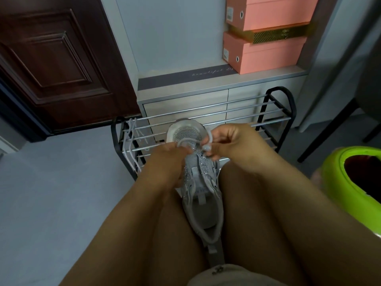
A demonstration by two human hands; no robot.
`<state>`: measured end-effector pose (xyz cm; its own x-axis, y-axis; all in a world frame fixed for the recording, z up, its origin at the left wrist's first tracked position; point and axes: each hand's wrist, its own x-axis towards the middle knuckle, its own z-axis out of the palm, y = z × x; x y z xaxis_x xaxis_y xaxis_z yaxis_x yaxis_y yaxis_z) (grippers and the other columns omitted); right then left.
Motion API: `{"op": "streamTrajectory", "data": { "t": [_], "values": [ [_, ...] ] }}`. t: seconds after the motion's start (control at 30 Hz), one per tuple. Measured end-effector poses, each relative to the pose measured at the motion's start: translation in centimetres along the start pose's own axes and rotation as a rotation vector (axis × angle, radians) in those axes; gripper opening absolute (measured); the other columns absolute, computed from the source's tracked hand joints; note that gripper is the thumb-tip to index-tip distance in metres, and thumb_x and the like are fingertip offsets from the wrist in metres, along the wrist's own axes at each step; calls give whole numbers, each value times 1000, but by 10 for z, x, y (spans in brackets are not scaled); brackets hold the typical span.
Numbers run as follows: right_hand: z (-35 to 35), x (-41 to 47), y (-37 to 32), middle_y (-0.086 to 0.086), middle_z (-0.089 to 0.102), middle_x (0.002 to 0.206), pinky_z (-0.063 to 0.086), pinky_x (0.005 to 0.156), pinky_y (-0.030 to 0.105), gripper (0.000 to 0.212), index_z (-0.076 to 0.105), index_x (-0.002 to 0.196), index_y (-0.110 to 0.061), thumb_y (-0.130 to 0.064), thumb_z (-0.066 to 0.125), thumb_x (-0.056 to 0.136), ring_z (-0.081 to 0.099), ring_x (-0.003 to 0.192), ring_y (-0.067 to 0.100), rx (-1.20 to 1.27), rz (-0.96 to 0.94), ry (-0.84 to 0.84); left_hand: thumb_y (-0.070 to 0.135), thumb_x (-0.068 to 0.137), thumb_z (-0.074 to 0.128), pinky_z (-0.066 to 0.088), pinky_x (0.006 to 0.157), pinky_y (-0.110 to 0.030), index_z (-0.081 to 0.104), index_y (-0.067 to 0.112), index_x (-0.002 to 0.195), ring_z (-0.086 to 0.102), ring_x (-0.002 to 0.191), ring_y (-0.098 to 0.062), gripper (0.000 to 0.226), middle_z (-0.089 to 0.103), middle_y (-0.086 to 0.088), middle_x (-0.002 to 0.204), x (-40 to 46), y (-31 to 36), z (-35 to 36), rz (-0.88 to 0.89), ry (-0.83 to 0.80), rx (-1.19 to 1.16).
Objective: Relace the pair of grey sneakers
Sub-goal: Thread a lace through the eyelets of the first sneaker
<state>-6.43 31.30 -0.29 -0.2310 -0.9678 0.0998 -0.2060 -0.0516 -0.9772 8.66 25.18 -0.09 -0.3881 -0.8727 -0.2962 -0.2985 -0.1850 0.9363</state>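
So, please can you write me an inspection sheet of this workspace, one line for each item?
Surface: grey floor; the work is done on the person's lap.
Job's things: one grey sneaker between the knees, toe pointing away; white lace looped over the toe; a second lace draped on the shoe rack. Second sneaker: nothing seen.
Clutter: green bin; pink shoeboxes stacked on the cabinet.
Grippers: left hand grips the sneaker and lace; right hand pinches the lace.
Cables: nothing seen.
Surroundings: dark wooden door.
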Motion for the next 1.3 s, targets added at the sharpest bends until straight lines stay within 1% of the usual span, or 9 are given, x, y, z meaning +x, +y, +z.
{"op": "streamTrajectory", "data": {
  "t": [0.1,0.27,0.4,0.53,0.8,0.93,1.07,1.2,1.3],
  "values": [
    [4,-1,6,-7,64,70,46,60,12,8,69,87,-8,-3,68,81,57,60,-3,-240,-94,8,26,92,58,35,39,-19,67,11,77,41,39,-10,23,48,0,50,3,-6,2,145,78,369],
    [-1,2,8,-3,66,77,42,64,23,6,69,89,-16,-17,68,83,59,71,13,-582,-203,34,28,89,62,26,30,-12,49,15,50,39,27,-3,44,41,9,29,5,-6,7,168,84,488],
    [-2,3,10,2,66,75,41,62,24,5,69,87,-15,-13,68,83,58,69,17,-550,-197,45,22,90,61,29,36,-15,65,7,74,36,25,-4,22,41,8,30,4,-8,18,20,39,223],
    [-2,5,13,0,66,71,47,65,26,8,72,87,-12,-7,70,81,60,66,14,-500,-174,66,16,91,60,25,36,-13,60,13,69,32,23,-6,22,39,8,29,4,-12,22,-58,40,-10],
    [2,6,16,11,68,76,44,65,33,4,73,79,-1,-2,71,76,60,70,23,-674,-320,109,15,89,63,25,33,-10,62,13,73,32,24,-4,17,39,9,29,6,-16,23,-66,76,-99],
    [7,5,16,13,66,79,38,61,17,9,75,77,-1,5,73,70,55,72,15,-671,-373,98,14,86,65,28,38,-13,56,11,63,33,25,-7,25,39,8,31,7,-17,22,-65,93,-75],
    [10,3,14,13,67,80,46,69,32,13,76,81,-6,3,71,73,60,77,23,-606,-310,96,9,83,67,26,34,-12,53,11,62,32,24,-7,25,39,6,32,6,-15,22,-78,94,-139],
    [16,-2,16,6,62,84,39,70,12,15,76,92,-13,-7,69,80,53,84,11,-561,-288,113,5,81,64,25,31,-9,54,9,64,33,21,-5,20,38,8,28,5,-10,22,-111,63,-167],
    [17,-3,15,8,63,79,39,69,17,9,76,87,-9,-10,68,81,53,80,11,-532,-258,152,4,79,63,24,33,-11,55,10,64,30,21,-6,18,37,8,28,4,-11,21,-110,54,-161]
  ]
}}
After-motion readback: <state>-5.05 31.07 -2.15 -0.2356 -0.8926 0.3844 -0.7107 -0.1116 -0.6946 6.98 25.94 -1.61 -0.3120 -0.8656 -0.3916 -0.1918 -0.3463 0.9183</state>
